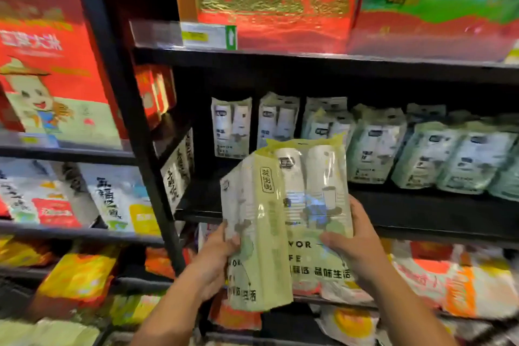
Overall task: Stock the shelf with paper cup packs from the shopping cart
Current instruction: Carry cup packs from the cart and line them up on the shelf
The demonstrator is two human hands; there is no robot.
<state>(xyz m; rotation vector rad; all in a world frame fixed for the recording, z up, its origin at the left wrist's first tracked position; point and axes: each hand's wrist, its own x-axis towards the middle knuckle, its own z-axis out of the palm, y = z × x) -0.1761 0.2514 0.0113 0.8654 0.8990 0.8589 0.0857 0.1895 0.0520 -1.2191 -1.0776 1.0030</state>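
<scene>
The black shelf (421, 216) carried a row of paper cup packs (373, 146) standing upright along its back, with bare board in front at the left. Above it sat a red and gold box (269, 0); below lay orange and white bags (438, 286), blurred. In front of the shelf, two green cup packs (283, 222) were held upright side by side, seemingly touching. The left hand (213, 258) gripped the nearer pack's edge, fingers closed; the right hand (356, 244) clasped the other pack's lower corner.
</scene>
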